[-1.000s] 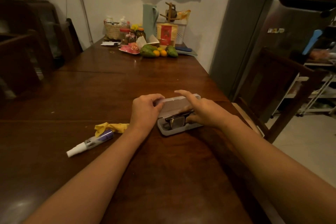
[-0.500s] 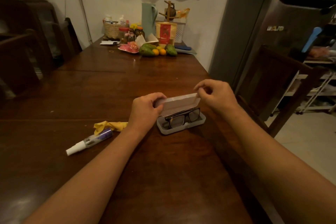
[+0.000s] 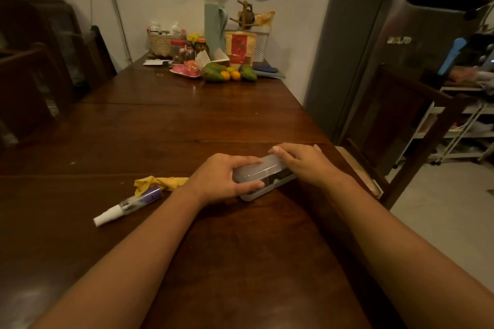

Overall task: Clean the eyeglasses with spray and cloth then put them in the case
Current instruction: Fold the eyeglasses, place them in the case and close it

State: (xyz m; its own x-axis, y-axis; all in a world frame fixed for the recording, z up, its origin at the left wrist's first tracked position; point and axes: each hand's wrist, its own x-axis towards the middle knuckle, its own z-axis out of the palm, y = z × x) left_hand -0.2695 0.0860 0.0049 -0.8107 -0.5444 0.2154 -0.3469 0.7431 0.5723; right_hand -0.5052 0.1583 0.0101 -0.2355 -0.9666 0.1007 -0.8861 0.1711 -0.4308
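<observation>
A grey glasses case (image 3: pixel 260 176) lies on the dark wooden table (image 3: pixel 187 128) with its translucent lid lowered almost flat. The black eyeglasses (image 3: pixel 278 177) show only as a dark sliver in the gap under the lid. My left hand (image 3: pixel 222 177) grips the case's left end, thumb at the front and fingers over the lid. My right hand (image 3: pixel 304 164) presses on the lid's right end. To the left lie a crumpled yellow cloth (image 3: pixel 157 183) and a small spray bottle (image 3: pixel 128 205) on its side, white cap pointing toward me.
At the table's far end stand a woven basket (image 3: pixel 160 43), jars, a green jug (image 3: pixel 213 25), a red packet and fruit (image 3: pixel 227 73). A wooden chair (image 3: pixel 406 125) stands at the right edge before a steel fridge (image 3: pixel 401 43). Dark chairs line the left.
The lid stood open with the glasses showing inside; my right hand left the glasses, took the lid's right corner, and both hands have brought the lid down over the case.
</observation>
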